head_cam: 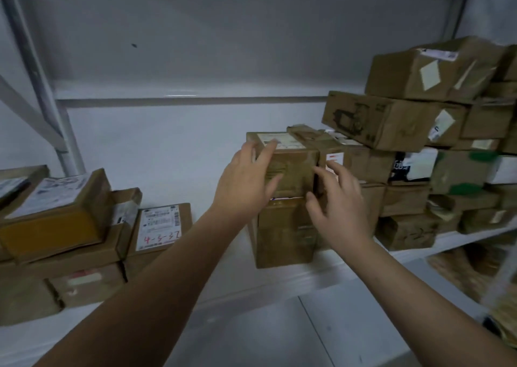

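Reach for the upper box point(291, 168), which sits on a lower box point(285, 232) on the white shelf point(181, 157), straight ahead of me. My left hand point(246, 179) lies against its left front edge, with straight fingers touching the top corner by the label. My right hand point(338, 201) is at its right front edge, fingers spread and loosely bent, gripping nothing; whether it touches is unclear. The box lies between both hands, the left hand being further onto it. Its longer side appears to run back into the shelf. A neighbouring stack point(391, 120) crowds its right side, so I judge a pull toward me is needed. All the boxes are sealed, so their contents are hidden.
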`<state>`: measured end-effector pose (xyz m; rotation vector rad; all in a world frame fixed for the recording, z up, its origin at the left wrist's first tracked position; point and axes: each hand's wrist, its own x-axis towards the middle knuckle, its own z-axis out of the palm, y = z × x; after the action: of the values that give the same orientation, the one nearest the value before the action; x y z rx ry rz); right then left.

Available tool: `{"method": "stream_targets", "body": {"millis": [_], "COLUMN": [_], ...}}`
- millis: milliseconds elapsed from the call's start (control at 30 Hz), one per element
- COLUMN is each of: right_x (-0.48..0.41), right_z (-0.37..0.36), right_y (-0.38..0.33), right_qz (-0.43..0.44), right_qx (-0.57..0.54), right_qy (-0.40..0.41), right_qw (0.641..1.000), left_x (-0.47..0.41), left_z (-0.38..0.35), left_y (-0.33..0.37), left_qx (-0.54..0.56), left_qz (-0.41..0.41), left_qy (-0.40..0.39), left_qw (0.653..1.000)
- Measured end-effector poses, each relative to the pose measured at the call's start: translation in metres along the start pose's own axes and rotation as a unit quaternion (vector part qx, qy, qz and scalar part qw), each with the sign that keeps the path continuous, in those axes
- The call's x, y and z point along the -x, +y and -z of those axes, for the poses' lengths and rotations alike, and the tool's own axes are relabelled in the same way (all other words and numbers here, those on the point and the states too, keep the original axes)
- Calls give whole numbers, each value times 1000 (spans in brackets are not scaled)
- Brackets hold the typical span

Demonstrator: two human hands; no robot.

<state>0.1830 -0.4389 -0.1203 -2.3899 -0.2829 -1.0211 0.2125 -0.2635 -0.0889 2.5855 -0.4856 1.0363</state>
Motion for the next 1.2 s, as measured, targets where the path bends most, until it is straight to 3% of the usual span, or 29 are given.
{"method": "stream_targets", "body": {"millis": [133,400,500,633,767,1000,1200], "right_x": [-19,-29,-28,-24,-18,-17,-18], "right_z": [3,-9,-12,-12,-9,-1,-3], "right_y": [11,14,11,9,3,-15,-31], "right_qz": [-11,-39,-72,-70,-49,26,35], "right_qx": [-4,-85,-150,-227,-319,-536,-521], "right_qy": [-9,-22,16,71,59,18,1], "right_qw": [1000,995,986,969,945,844,853], "left_x": [-16,7,6,12,24,35,42], "left_z": [-13,-21,-20,-18,-11,10,20], "left_y": [8,24,34,35,36,38,24], "left_qx": [37,222,330,464,504,545,524], "left_qz": [105,144,198,245,213,166,161], "left_qy": [-81,64,129,134,120,87,99], "left_qw": [990,962,914,841,828,817,831]}}
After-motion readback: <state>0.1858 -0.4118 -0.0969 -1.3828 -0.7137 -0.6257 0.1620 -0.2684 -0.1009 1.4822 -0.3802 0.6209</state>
